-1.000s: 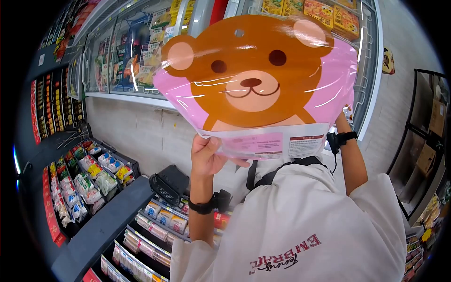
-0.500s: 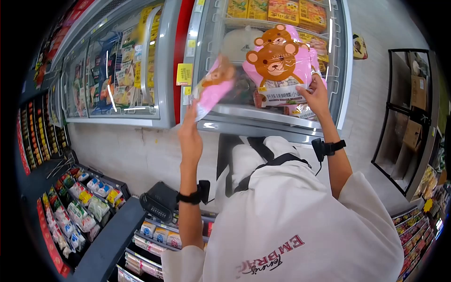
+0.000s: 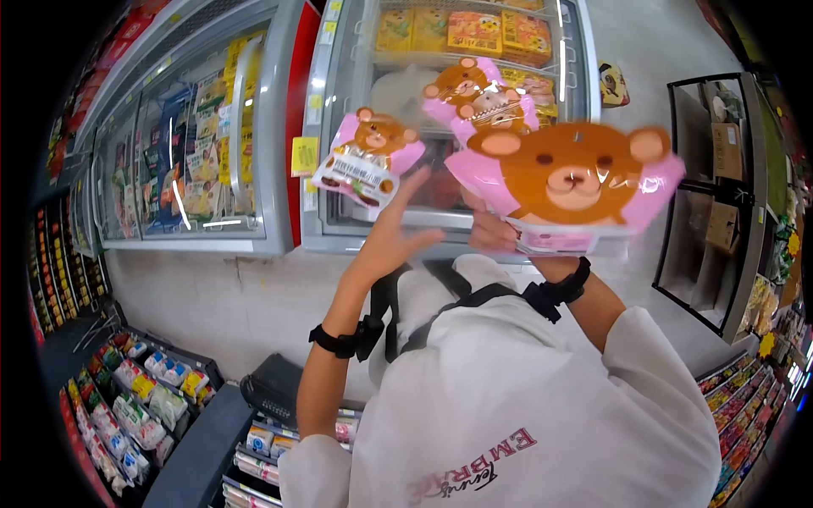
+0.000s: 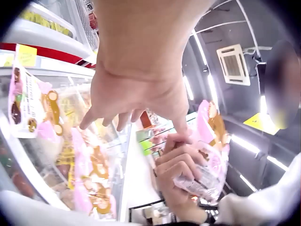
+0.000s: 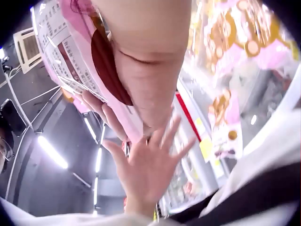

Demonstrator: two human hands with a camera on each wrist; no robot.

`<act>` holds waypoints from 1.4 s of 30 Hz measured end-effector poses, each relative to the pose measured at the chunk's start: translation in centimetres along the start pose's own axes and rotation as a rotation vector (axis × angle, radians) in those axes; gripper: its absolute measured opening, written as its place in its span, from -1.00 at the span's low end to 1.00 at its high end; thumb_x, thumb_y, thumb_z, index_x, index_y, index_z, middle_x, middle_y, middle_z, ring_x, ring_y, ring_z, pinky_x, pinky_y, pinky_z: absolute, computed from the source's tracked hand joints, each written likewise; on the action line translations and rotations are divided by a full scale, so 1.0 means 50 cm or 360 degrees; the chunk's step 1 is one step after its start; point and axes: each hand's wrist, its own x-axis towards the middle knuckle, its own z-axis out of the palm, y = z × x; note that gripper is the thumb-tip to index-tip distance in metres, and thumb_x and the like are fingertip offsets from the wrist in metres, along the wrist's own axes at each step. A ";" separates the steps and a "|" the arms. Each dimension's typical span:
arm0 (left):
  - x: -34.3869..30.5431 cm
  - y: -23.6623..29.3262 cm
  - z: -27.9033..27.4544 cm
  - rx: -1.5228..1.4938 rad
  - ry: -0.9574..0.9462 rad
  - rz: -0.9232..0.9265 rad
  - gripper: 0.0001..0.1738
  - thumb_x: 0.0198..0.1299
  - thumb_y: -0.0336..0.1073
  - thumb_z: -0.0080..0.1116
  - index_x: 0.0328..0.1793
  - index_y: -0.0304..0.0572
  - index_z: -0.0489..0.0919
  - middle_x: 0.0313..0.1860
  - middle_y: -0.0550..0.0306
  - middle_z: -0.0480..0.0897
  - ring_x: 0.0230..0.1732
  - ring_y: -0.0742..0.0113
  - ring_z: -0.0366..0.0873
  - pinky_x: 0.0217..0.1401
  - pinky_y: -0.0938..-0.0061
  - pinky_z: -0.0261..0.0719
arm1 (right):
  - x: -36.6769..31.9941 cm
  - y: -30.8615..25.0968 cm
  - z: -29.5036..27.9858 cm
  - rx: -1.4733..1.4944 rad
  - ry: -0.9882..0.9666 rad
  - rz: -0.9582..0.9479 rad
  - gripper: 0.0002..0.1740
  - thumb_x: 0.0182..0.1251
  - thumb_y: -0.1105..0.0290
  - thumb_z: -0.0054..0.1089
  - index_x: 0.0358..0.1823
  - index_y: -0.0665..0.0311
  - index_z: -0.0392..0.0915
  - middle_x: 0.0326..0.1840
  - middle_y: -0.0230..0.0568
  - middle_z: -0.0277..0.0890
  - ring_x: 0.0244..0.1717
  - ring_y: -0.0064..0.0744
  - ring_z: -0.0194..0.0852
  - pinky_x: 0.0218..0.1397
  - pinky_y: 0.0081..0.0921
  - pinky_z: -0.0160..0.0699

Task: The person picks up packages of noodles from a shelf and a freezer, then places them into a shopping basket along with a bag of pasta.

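Observation:
A bear-faced pink and brown bag hangs from my right hand, raised near the body; the right wrist view shows the thumb and fingers pinching the bag's edge. My left hand is just left of it with fingers spread and nothing held, its palm facing my right hand in the right wrist view. A smaller-looking bear bag, label showing, lies on the freezer's left side. More bear bags overlap behind the raised one.
The chest freezer holds yellow and orange boxes under glass. A second freezer stands left, past a red strip. Black shelving with cartons is at right. Shelves of packets and a dark basket are lower left.
My left hand has let go of its bag, now lying on the freezer's left side, and has come back with fingers spread. My right hand has lifted a bag from the freezer toward the body.

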 end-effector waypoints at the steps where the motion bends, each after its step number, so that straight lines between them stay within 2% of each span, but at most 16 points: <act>1: 0.002 0.031 0.013 -0.0251 0.0140 0.0155 -0.08 0.02 -0.08 0.44 0.44 -0.32 0.27 0.40 -0.10 0.36 0.46 0.12 0.24 0.48 0.24 0.14 | 0.020 0.016 0.022 0.0021 -0.0131 0.0111 -0.61 0.50 0.05 -0.15 0.05 0.23 0.34 -0.53 -0.35 0.42 -0.56 -0.51 0.30 -0.43 -0.63 0.20; 4: -0.004 0.032 0.011 -0.0763 -0.0060 0.0032 0.00 0.04 0.05 0.44 0.46 -0.29 0.16 0.31 0.05 0.40 0.35 0.26 0.35 0.38 0.22 0.31 | 0.053 0.062 0.008 0.0106 -0.0179 0.0376 -0.64 0.47 0.02 -0.10 -0.20 0.20 0.35 -0.59 -0.44 0.33 -0.63 -0.58 0.16 -0.46 -0.63 0.12; 5: -0.004 0.090 0.028 -0.0847 0.0219 0.0038 -0.22 0.07 0.00 0.44 0.28 -0.28 0.35 0.10 0.13 0.54 0.10 0.38 0.53 0.10 0.35 0.54 | 0.056 0.079 0.001 0.0122 -0.0218 0.0346 -0.62 0.47 -0.01 -0.14 -0.21 0.18 0.35 -0.53 -0.34 0.36 -0.59 -0.53 0.18 -0.45 -0.59 0.13; 7: -0.020 0.116 0.017 -0.0759 0.0340 -0.0145 -0.35 0.10 -0.05 0.42 0.18 -0.28 0.42 -0.03 0.13 0.58 -0.02 0.40 0.57 -0.01 0.40 0.58 | 0.066 0.080 -0.003 0.0145 -0.0232 0.0395 -0.58 0.46 0.01 -0.12 -0.11 0.26 0.42 -0.36 -0.18 0.52 -0.46 -0.40 0.40 -0.34 -0.51 0.37; 9: -0.033 0.157 0.018 -0.0744 0.0577 -0.0463 -0.64 0.18 -0.16 0.36 -0.08 -0.28 0.55 -0.37 0.20 0.63 -0.37 0.48 0.58 -0.32 0.55 0.57 | 0.063 0.059 0.006 0.0073 -0.0180 0.0387 -0.58 0.47 0.02 -0.12 -0.09 0.28 0.43 -0.33 -0.17 0.52 -0.42 -0.39 0.42 -0.31 -0.50 0.39; 10: -0.038 0.156 0.019 -0.0780 0.0591 -0.0458 -0.64 0.18 -0.16 0.36 -0.08 -0.28 0.55 -0.37 0.20 0.63 -0.37 0.48 0.58 -0.32 0.55 0.57 | 0.058 0.048 0.013 0.0006 -0.0139 0.0356 -0.58 0.47 0.03 -0.12 -0.09 0.28 0.43 -0.31 -0.17 0.53 -0.41 -0.38 0.43 -0.30 -0.49 0.40; 13: -0.066 0.147 0.007 -0.1014 0.0812 -0.0245 -0.72 0.16 -0.35 0.33 -0.08 -0.38 0.58 -0.27 0.18 0.67 -0.29 0.47 0.62 -0.26 0.56 0.60 | 0.039 0.023 0.031 -0.0218 0.0009 0.0208 -0.58 0.48 0.05 -0.13 -0.06 0.31 0.44 -0.27 -0.15 0.54 -0.36 -0.36 0.47 -0.25 -0.48 0.44; 15: -0.079 0.142 0.002 -0.0855 0.1013 0.0241 -0.73 0.19 -0.34 0.31 -0.08 -0.38 0.58 -0.25 0.19 0.66 -0.25 0.50 0.58 -0.17 0.56 0.55 | 0.018 0.002 0.046 -0.0426 0.0130 0.0043 -0.57 0.48 0.06 -0.13 -0.04 0.32 0.44 -0.24 -0.14 0.55 -0.33 -0.34 0.49 -0.22 -0.47 0.47; 22: -0.115 0.151 -0.031 -0.1026 0.1152 0.0317 -0.63 0.19 -0.22 0.36 -0.04 -0.36 0.56 -0.20 0.21 0.64 -0.22 0.51 0.54 -0.13 0.56 0.50 | -0.045 -0.027 0.070 -0.0829 0.0393 -0.0313 -0.55 0.49 0.10 -0.14 0.03 0.37 0.46 -0.13 -0.11 0.58 -0.22 -0.29 0.57 -0.12 -0.43 0.55; 32: -0.135 0.156 -0.047 -0.0838 0.1152 0.0343 -0.64 0.20 -0.22 0.35 -0.05 -0.37 0.56 -0.26 0.24 0.64 -0.26 0.53 0.52 -0.15 0.59 0.47 | -0.052 -0.027 0.063 -0.0829 0.0469 -0.0329 -0.47 0.51 0.07 -0.17 0.15 0.43 0.44 0.03 -0.03 0.58 -0.03 -0.21 0.62 0.07 -0.34 0.60; 35: -0.123 0.108 -0.048 -0.0768 0.0989 0.0119 -0.58 0.22 -0.23 0.32 0.08 -0.34 0.52 -0.02 0.06 0.61 -0.07 0.45 0.54 -0.04 0.54 0.49 | -0.017 -0.005 0.085 -0.0727 0.0319 -0.0268 -0.44 0.50 0.02 -0.14 0.16 0.43 0.42 0.11 0.02 0.53 0.08 -0.20 0.56 0.17 -0.28 0.54; 36: -0.095 0.098 -0.034 -0.0611 0.1218 0.0063 -0.46 0.20 -0.20 0.33 0.22 -0.33 0.43 0.16 -0.03 0.49 0.10 0.34 0.47 0.10 0.44 0.46 | -0.006 -0.010 0.078 -0.0758 0.0273 -0.0010 -0.47 0.47 0.09 -0.05 0.23 0.39 0.37 0.15 -0.07 0.49 0.09 -0.25 0.52 0.18 -0.32 0.50; 37: -0.070 0.085 -0.019 -0.0455 0.1438 0.0013 -0.32 0.19 -0.18 0.33 0.35 -0.32 0.34 0.34 -0.12 0.37 0.27 0.24 0.40 0.24 0.34 0.42 | 0.005 0.001 0.047 -0.1125 0.0573 0.0033 -0.40 0.39 0.11 0.09 0.34 0.28 0.29 0.16 -0.22 0.46 0.04 -0.34 0.50 0.12 -0.39 0.49; 38: -0.073 0.052 -0.014 -0.0465 0.1396 0.0037 -0.32 0.19 -0.18 0.33 0.35 -0.32 0.34 0.34 -0.12 0.37 0.27 0.24 0.40 0.24 0.34 0.42 | 0.034 0.003 0.062 -0.1200 0.0734 0.0251 -0.28 0.31 0.09 0.19 0.43 0.15 0.19 0.14 -0.34 0.42 0.01 -0.42 0.47 0.03 -0.43 0.51; 40: -0.097 -0.013 -0.028 0.0136 0.0545 0.0194 0.05 0.07 -0.10 0.42 0.56 -0.26 0.02 0.56 -0.16 0.05 0.53 0.06 0.09 0.46 0.18 0.18 | 0.079 0.017 0.051 -0.1475 0.0675 0.0458 -0.19 0.30 -0.04 0.19 0.49 0.06 0.09 0.15 -0.34 0.42 0.00 -0.44 0.48 -0.12 -0.46 0.56; 42: -0.106 0.004 -0.024 0.0638 0.0265 0.0187 0.24 -0.05 -0.04 0.49 0.60 -0.27 -0.12 0.59 -0.16 0.01 0.57 -0.04 0.01 0.53 0.14 0.05 | 0.103 0.033 0.066 -0.1258 0.0641 0.0559 -0.14 0.34 -0.15 0.11 0.53 0.04 0.00 0.31 -0.25 0.29 0.04 -0.29 0.51 0.00 -0.38 0.61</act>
